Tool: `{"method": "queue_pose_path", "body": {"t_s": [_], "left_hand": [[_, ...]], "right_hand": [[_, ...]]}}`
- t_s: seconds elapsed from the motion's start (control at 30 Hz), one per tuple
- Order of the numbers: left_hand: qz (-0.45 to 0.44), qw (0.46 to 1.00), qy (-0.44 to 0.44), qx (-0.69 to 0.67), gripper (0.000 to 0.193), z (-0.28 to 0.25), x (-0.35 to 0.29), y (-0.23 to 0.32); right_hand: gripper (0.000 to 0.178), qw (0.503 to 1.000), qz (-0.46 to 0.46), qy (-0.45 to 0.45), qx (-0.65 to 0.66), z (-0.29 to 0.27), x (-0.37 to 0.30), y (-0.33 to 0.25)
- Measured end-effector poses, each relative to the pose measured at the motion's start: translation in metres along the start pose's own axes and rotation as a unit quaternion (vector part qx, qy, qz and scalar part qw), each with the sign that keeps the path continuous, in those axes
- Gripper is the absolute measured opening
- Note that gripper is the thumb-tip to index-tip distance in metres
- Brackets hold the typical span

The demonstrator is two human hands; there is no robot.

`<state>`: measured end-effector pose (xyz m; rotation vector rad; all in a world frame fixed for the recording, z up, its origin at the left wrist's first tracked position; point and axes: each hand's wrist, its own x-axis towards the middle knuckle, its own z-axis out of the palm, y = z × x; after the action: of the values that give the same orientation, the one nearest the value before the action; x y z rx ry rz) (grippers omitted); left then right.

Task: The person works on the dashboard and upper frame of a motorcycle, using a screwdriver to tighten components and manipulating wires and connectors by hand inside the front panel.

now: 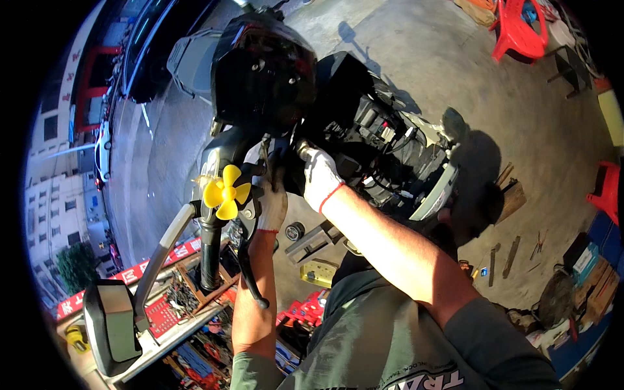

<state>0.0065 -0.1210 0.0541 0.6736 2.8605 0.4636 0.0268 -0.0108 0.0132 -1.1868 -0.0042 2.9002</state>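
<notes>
A scooter with its body opened up stands before me, with a black front panel (263, 71) and handlebar at the left. My left hand (272, 207), in a white glove with a red cuff edge, reaches up behind the handlebar and brake lever (247, 276). Its fingers are lost in shadow by the dark steering area. Gloved the same way, my right hand (320, 174) has its fingers curled at a small metallic part beside the black panel; what they grip is unclear. Right of it lie the scooter's exposed wiring and frame (383, 149).
A yellow pinwheel (227, 192) sits on the handlebar, and a mirror (114, 325) sticks out lower left. Behind it is a bench (156, 348) with tools. On the floor are a yellow tray (318, 272), loose tools (513, 257) and a wood block (512, 200). A red chair (520, 32) stands far right.
</notes>
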Motion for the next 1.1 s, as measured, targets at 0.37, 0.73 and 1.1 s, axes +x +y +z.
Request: {"method": "queue_pose_path", "body": {"t_s": [0.37,0.73,1.1], "left_hand": [[-0.03,0.959,0.048,-0.278,0.02,-0.009,-0.091,0.035],[-0.192,0.83,0.005,-0.524,0.054,-0.005,-0.112,0.101],[-0.068,0.992,0.107,0.024,0.05,0.006,-0.056,0.077]], "right_hand": [[0.036,0.706,-0.172,-0.217,-0.652,-0.094,-0.133,0.023],[0.014,0.847,-0.209,-0.246,-0.422,-0.169,-0.171,0.019],[0.008,0.849,-0.205,-0.254,-0.416,-0.192,-0.178,0.006]]}}
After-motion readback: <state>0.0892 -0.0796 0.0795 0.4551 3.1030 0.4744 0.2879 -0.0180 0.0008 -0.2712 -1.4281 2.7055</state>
